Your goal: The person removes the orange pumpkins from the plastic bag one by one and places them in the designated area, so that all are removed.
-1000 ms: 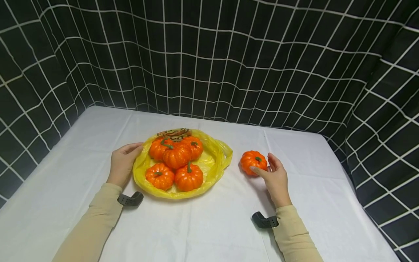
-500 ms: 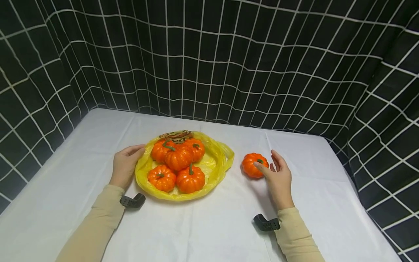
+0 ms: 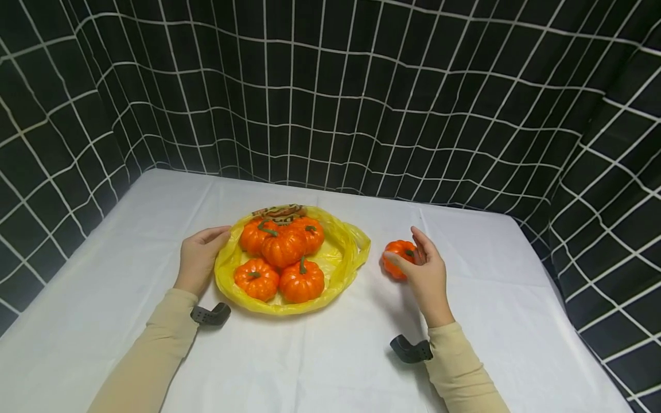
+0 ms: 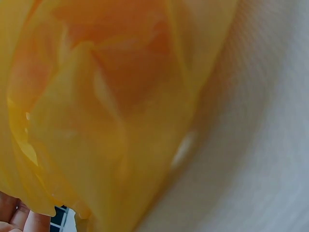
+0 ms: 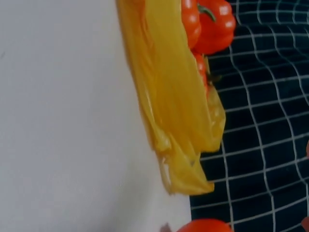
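A yellow plastic bag [image 3: 338, 269] lies with its mouth spread wide on the white table, several small orange pumpkins [image 3: 284, 246] inside it. At the bag's left rim my left hand [image 3: 198, 258] pinches the plastic between thumb and fingers; in the left wrist view its fingers [image 4: 36, 222] show low at the corner beside the bag. To the right of the bag, a lone orange pumpkin [image 3: 397, 248] with a green stem sits on the cloth. My right hand [image 3: 428, 278] reaches over it, thumb and fingers spread apart, partly covering it in the head view.
A white cloth [image 3: 330, 361] covers the table. Black curtains [image 3: 320, 103] with a white grid stand behind and at both sides. The bag's handle loop [image 3: 361, 244] points toward the lone pumpkin. Each wrist wears a black camera mount [image 3: 410, 349].
My right hand has shifted left, further over the lone pumpkin, which stays in place. The left hand keeps its place at the bag's rim. The head view has shifted slightly.
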The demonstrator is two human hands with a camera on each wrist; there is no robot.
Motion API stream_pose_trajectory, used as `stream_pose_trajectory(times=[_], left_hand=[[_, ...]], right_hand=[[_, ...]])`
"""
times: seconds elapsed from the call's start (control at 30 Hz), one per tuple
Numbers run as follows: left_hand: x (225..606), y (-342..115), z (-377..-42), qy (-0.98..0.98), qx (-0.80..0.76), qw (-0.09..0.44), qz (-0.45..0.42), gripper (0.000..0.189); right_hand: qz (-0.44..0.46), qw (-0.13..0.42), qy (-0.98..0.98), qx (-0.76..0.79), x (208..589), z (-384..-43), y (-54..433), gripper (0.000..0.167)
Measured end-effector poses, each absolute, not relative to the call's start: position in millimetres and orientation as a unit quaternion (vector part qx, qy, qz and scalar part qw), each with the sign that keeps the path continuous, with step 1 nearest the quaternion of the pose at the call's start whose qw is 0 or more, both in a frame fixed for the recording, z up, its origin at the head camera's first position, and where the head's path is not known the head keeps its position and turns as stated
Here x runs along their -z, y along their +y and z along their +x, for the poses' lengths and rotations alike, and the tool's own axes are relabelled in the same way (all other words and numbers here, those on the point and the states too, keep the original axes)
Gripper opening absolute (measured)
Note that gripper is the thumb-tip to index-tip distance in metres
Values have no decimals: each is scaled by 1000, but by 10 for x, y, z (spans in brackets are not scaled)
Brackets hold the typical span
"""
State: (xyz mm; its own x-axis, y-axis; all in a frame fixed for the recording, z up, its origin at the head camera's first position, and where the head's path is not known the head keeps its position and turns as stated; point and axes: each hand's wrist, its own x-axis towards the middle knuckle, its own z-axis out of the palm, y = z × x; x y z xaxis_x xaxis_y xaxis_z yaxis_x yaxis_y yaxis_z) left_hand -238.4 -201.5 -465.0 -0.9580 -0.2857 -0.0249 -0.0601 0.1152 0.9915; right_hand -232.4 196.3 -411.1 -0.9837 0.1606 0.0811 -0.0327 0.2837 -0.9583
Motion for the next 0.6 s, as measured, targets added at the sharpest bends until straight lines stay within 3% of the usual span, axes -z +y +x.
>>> stream_pose_trajectory(times=[0.6], left_hand=[[4634, -2007, -2376, -736, 660, 90, 120, 41]], right_hand=[[9, 69, -827, -558, 4015, -2301, 1669, 79]])
